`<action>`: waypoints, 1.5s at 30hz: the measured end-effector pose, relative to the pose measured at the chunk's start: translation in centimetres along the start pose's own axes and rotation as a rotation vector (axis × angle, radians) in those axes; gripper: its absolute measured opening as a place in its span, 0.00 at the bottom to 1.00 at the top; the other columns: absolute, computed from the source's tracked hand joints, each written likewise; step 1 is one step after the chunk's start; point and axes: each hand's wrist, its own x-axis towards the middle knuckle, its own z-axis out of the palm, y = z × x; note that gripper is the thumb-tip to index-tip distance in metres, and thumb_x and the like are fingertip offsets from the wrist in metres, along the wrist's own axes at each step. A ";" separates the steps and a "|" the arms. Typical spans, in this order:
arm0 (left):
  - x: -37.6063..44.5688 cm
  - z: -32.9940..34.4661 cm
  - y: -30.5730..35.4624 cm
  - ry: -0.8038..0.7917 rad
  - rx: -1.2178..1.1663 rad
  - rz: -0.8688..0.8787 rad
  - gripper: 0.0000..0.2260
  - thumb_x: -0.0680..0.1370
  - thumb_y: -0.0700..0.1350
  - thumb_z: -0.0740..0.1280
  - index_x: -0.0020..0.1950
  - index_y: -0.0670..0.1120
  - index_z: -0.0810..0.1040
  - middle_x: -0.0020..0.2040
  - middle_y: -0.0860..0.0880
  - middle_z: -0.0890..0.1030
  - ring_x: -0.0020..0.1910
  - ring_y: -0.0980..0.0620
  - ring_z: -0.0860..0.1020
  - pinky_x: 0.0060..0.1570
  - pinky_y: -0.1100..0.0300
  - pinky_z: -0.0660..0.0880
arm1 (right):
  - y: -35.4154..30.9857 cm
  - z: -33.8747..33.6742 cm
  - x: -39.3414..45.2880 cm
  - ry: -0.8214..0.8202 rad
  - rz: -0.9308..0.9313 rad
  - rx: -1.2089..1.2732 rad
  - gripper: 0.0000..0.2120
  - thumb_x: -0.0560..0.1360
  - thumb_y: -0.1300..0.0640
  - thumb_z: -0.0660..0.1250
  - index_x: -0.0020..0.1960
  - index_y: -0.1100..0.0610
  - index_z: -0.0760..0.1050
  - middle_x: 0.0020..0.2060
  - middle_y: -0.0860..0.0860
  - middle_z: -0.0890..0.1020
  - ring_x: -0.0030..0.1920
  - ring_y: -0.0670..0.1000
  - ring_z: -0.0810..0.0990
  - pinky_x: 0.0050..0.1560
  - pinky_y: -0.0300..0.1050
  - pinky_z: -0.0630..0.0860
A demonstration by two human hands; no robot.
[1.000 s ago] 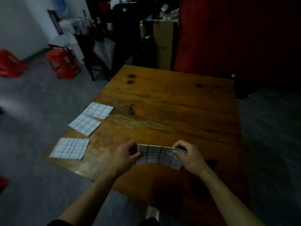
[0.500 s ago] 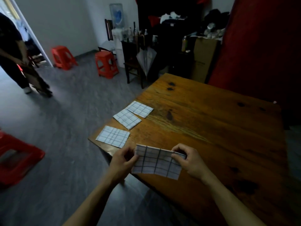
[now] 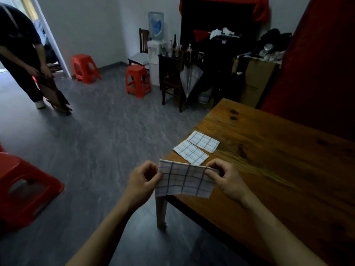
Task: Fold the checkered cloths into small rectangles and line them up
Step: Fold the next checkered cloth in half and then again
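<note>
A folded white cloth with dark checks [image 3: 185,178] hangs in the air over the near left corner of the wooden table [image 3: 278,160]. My left hand [image 3: 141,181] pinches its left edge and my right hand [image 3: 226,179] pinches its upper right corner. Two folded checkered cloths lie flat along the table's left edge: the nearer one [image 3: 191,152] and the farther one [image 3: 203,141], side by side and nearly touching. The held cloth hides the table corner behind it, so a third folded cloth seen earlier is out of sight.
Red plastic stools stand on the grey floor: one [image 3: 21,187] close at my left, another [image 3: 138,81] in mid-room, a third [image 3: 85,69] by the wall. A person [image 3: 21,54] bends near the doorway at far left. Dark chairs and a cluttered cabinet [image 3: 217,60] stand beyond the table.
The view has swung left, so the table now sits at the right. Both hands have carried the cloth toward the table's left corner, where it covers the nearest folded cloth.
</note>
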 end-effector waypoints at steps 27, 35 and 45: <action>30.7 -6.8 -8.2 -0.123 0.050 -0.022 0.08 0.75 0.39 0.72 0.38 0.47 0.76 0.34 0.48 0.79 0.33 0.58 0.75 0.37 0.57 0.75 | 5.2 7.5 26.9 0.221 0.222 0.113 0.05 0.77 0.61 0.68 0.45 0.53 0.80 0.38 0.52 0.80 0.41 0.54 0.79 0.42 0.51 0.75; 39.9 -10.7 -11.9 -0.307 -0.015 0.080 0.10 0.74 0.40 0.72 0.36 0.50 0.75 0.30 0.56 0.75 0.30 0.60 0.71 0.35 0.62 0.71 | 2.5 11.2 32.6 0.412 0.345 0.133 0.05 0.76 0.63 0.68 0.43 0.56 0.79 0.36 0.51 0.81 0.38 0.47 0.79 0.40 0.43 0.75; 50.0 -16.5 -15.0 -0.433 -0.080 0.226 0.10 0.74 0.39 0.73 0.37 0.47 0.74 0.30 0.55 0.74 0.30 0.61 0.70 0.33 0.66 0.69 | -3.7 15.9 40.9 0.528 0.379 -0.021 0.04 0.77 0.58 0.68 0.43 0.53 0.78 0.39 0.52 0.81 0.41 0.53 0.80 0.41 0.52 0.76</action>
